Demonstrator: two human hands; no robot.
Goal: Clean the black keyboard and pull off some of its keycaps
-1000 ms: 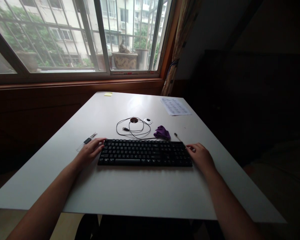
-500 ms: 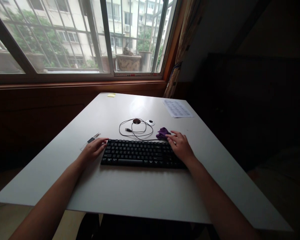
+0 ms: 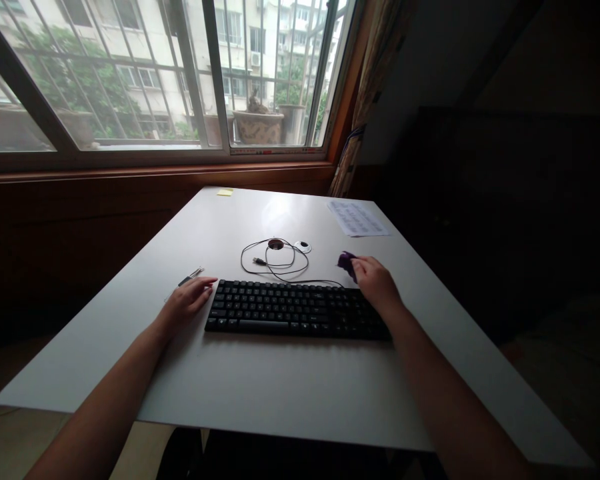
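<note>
Holding a purple cloth in the right hand, with thumb and fingers closed on it, near the far right part of the black keyboard. Cannot tell if touching the table with the cloth or not. Resting the left hand at the left end of the keyboard, with fingers loosely open and a little bent, gripping nothing visible (cannot say surely if touching the edge). Partly covering with it a small dark and metal tool (too small for naming exactly). On the far side of the keyboard, seeing a looped cable with a plug, then a round hole and a white cover. At far right, noticing printed papers; at far left, a yellow note.
</note>
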